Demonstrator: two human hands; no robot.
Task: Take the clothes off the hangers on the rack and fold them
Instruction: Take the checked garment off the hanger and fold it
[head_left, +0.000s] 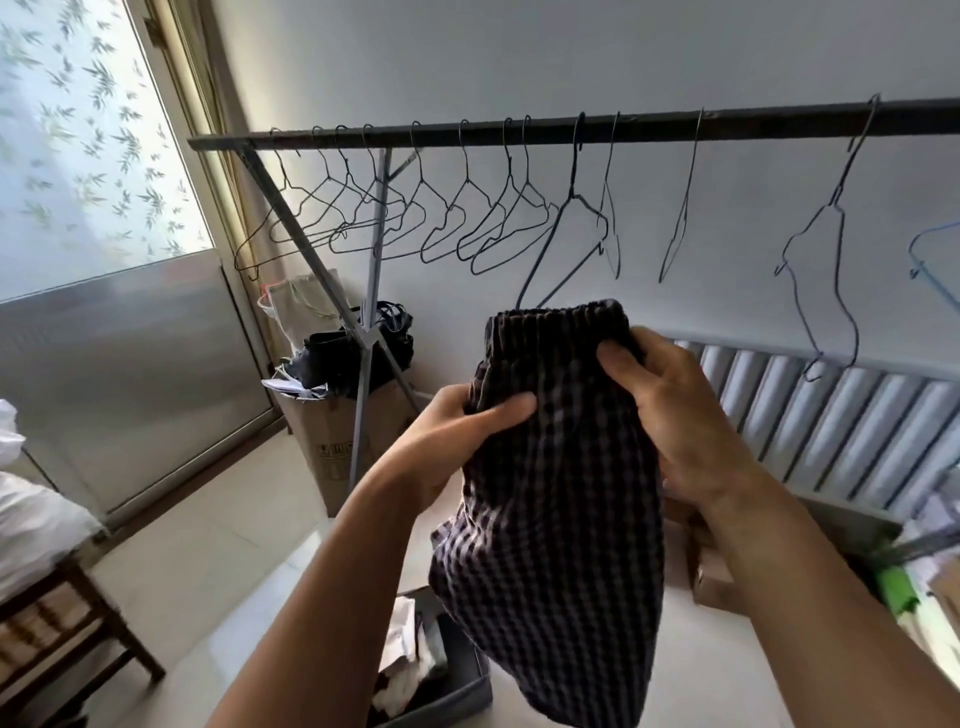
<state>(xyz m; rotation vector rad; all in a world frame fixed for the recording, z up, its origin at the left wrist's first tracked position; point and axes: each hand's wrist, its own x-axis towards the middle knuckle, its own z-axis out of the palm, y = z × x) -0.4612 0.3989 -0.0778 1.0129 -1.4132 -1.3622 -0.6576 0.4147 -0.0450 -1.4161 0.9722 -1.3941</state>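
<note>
**Checked garment, held in both hands below the rack**

1. Checked garment (550, 519): dark cloth with a pale grid and a gathered elastic waistband at the top. I hold it up in front of me, under the rail, and its lower part hangs loose.
2. My left hand (462, 436): it pinches the garment's left edge just under the waistband, with the thumb across the front and the fingers behind the cloth.
3. My right hand (675, 410): it grips the right side of the waistband, fingers curled over the cloth.
4. Rack rail (649, 122): a dark bar across the view, on a grey crossed leg at the left.
5. Wire hangers (363, 218): many, all bare, crowded at the left and spaced out to the right.
6. Nearest hanger (573, 202): its lower end runs behind the waistband. I cannot tell whether it touches the cloth.
7. Blue hanger (930, 249): at the right edge, partly cut off.
8. Radiator (831, 431): ribbed, against the wall behind my right hand.
9. Cardboard box (332, 447): by the rack's leg, with dark items heaped on top.
10. Grey bin (462, 696): on the floor beneath the garment, holding crumpled pale things.
11. Wooden stool (78, 629): lower left.
</note>
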